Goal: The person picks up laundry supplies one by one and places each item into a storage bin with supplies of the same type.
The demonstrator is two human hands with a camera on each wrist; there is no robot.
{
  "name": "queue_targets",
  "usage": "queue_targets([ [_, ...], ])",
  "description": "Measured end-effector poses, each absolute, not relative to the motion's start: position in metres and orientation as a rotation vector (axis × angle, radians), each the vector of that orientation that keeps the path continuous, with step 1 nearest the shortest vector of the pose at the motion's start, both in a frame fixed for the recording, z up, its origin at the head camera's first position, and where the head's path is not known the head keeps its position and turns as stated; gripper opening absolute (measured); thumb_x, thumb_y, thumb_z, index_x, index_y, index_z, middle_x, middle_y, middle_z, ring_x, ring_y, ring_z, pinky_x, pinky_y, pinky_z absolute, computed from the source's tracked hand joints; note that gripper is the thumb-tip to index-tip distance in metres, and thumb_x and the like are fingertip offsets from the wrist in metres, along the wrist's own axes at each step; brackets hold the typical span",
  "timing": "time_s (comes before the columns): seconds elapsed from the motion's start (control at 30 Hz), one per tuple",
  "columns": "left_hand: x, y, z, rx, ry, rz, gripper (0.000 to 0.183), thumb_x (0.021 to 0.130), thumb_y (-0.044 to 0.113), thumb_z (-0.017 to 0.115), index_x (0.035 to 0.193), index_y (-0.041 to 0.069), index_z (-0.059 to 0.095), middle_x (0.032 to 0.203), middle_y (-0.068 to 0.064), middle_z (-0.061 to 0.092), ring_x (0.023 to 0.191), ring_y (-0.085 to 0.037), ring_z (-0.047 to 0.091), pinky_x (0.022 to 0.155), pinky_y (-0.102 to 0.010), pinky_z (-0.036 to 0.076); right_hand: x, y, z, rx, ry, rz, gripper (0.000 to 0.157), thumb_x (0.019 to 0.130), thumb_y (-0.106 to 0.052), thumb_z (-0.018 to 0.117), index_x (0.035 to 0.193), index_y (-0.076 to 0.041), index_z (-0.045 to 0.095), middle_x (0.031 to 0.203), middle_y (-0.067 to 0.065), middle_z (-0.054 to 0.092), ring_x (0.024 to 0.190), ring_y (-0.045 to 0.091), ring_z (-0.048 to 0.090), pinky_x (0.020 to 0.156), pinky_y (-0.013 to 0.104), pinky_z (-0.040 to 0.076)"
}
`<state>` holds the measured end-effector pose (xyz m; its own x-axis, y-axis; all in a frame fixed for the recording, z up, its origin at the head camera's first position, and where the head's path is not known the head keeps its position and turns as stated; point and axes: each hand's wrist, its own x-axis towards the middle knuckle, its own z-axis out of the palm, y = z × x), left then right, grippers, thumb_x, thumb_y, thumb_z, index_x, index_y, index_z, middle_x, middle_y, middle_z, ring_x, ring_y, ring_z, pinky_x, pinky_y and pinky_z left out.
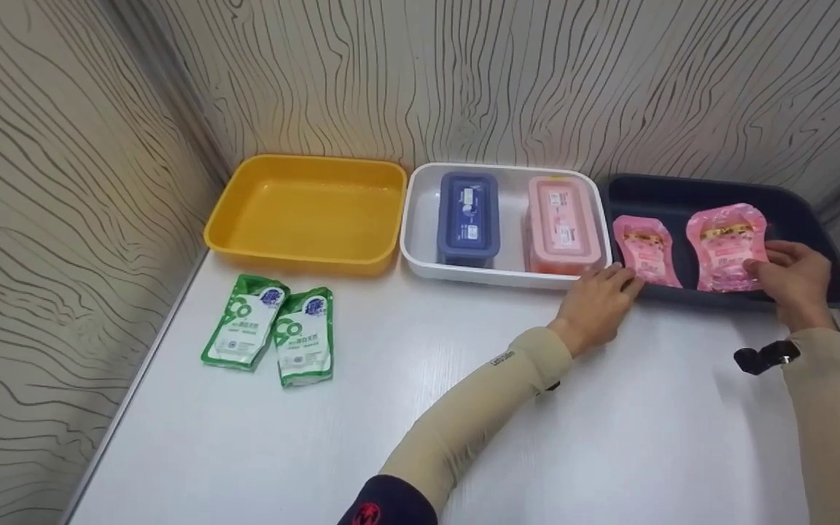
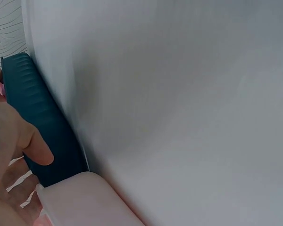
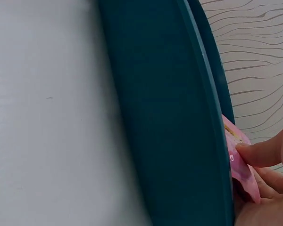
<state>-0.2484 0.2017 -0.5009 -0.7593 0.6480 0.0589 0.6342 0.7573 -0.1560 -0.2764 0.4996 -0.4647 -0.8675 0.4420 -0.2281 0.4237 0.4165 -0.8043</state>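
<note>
My right hand [image 1: 799,281] pinches a pink pouch [image 1: 728,244] at its right edge, thumb in front and fingers behind, inside the dark blue tray [image 1: 726,188]. The right wrist view shows this pouch [image 3: 240,165] just over the tray's rim. A second pink pouch [image 1: 644,248] leans in the same tray's left part. Beside its lower end, my left hand [image 1: 599,302] reaches over the front rims where the dark blue and white trays meet. In the left wrist view its thumb [image 2: 40,150] is extended outside the dark tray; whether its fingertips touch the pouch is hidden.
The white tray [image 1: 420,251] holds a blue lidded box [image 1: 469,215] and a pink lidded box [image 1: 564,219]. Left of it stands a yellow tray [image 1: 303,255]. Two green-and-white pouches [image 1: 245,321] lie on the white table [image 1: 245,452]. Patterned walls stand behind and left.
</note>
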Motion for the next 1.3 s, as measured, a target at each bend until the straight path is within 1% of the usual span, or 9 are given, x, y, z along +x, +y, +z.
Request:
queue_targets([
  [0.2,-0.248,0.201,-0.501,-1.037,-2.836,0.173,0.060,0.111,0.038,0.052,0.168,0.027,0.035,0.169,0.008,0.041,0.157,-0.012,0.037,0.134,-0.034,0.020,-0.277,0.497,-0.467,-0.722,-2.719,1.339,0.066,0.108,-0.017,0.058,0.166,0.000,0.030,0.119,-0.011,0.054,0.091,-0.002,0.058,0.077,0.009,0.056],
  [0.37,-0.247,0.202,-0.503,-1.051,-2.796,0.189,0.057,0.111,0.036,0.050,0.167,0.027,0.038,0.166,0.008,0.045,0.154,-0.012,0.040,0.133,-0.033,0.023,-0.275,0.499,-0.470,-0.681,-2.754,1.278,0.066,0.106,-0.018,0.059,0.164,0.003,0.033,0.123,-0.001,0.055,0.084,-0.004,0.058,0.072,0.011,0.057],
  [0.6,-0.247,0.202,-0.502,-1.040,-2.846,0.181,0.061,0.111,0.038,0.052,0.168,0.028,0.035,0.170,0.009,0.040,0.158,-0.011,0.036,0.133,-0.032,0.020,-0.274,0.495,-0.474,-0.569,-2.814,1.173,0.066,0.104,-0.016,0.059,0.160,0.008,0.035,0.150,0.029,0.050,0.089,0.001,0.054,0.067,0.008,0.053],
  [1.0,-0.248,0.198,-0.503,-1.028,-2.834,0.169,0.059,0.112,0.037,0.051,0.168,0.027,0.035,0.169,0.008,0.041,0.157,-0.012,0.037,0.133,-0.032,0.022,-0.278,0.486,-0.479,-0.491,-2.840,1.057,0.067,0.099,-0.010,0.055,0.158,0.013,0.034,0.147,0.038,0.049,0.116,0.039,0.051,0.059,0.006,0.044],
  [1.07,-0.248,0.198,-0.503,-1.032,-2.830,0.166,0.059,0.112,0.037,0.050,0.168,0.027,0.036,0.169,0.008,0.041,0.157,-0.012,0.037,0.133,-0.032,0.022,-0.280,0.485,-0.480,-0.513,-2.847,1.037,0.068,0.098,-0.009,0.056,0.158,0.013,0.034,0.148,0.040,0.048,0.120,0.045,0.051,0.066,0.012,0.048],
  [1.13,-0.248,0.199,-0.503,-1.036,-2.832,0.164,0.059,0.112,0.036,0.050,0.168,0.027,0.036,0.169,0.008,0.041,0.157,-0.012,0.037,0.134,-0.033,0.022,-0.281,0.483,-0.481,-0.555,-2.859,1.016,0.070,0.097,-0.010,0.057,0.159,0.013,0.032,0.151,0.041,0.045,0.126,0.051,0.050,0.084,0.031,0.060],
  [1.17,-0.248,0.199,-0.502,-1.039,-2.833,0.161,0.058,0.112,0.036,0.050,0.168,0.027,0.036,0.169,0.008,0.041,0.157,-0.012,0.037,0.134,-0.033,0.021,-0.282,0.482,-0.482,-0.578,-2.868,1.002,0.071,0.097,-0.011,0.058,0.159,0.012,0.032,0.152,0.041,0.044,0.129,0.053,0.049,0.093,0.043,0.059],
  [1.23,-0.248,0.199,-0.502,-1.040,-2.837,0.155,0.058,0.112,0.036,0.050,0.168,0.027,0.036,0.169,0.008,0.041,0.157,-0.012,0.036,0.134,-0.033,0.021,-0.284,0.481,-0.483,-0.615,-2.892,0.966,0.073,0.097,-0.014,0.060,0.159,0.012,0.032,0.154,0.042,0.042,0.133,0.058,0.046,0.107,0.066,0.048],
  [1.3,-0.248,0.200,-0.503,-1.038,-2.836,0.147,0.058,0.112,0.035,0.050,0.168,0.027,0.036,0.169,0.008,0.042,0.157,-0.011,0.037,0.134,-0.033,0.020,-0.286,0.479,-0.484,-0.636,-2.915,0.915,0.073,0.096,-0.016,0.062,0.157,0.013,0.034,0.153,0.043,0.040,0.135,0.061,0.043,0.113,0.075,0.038],
])
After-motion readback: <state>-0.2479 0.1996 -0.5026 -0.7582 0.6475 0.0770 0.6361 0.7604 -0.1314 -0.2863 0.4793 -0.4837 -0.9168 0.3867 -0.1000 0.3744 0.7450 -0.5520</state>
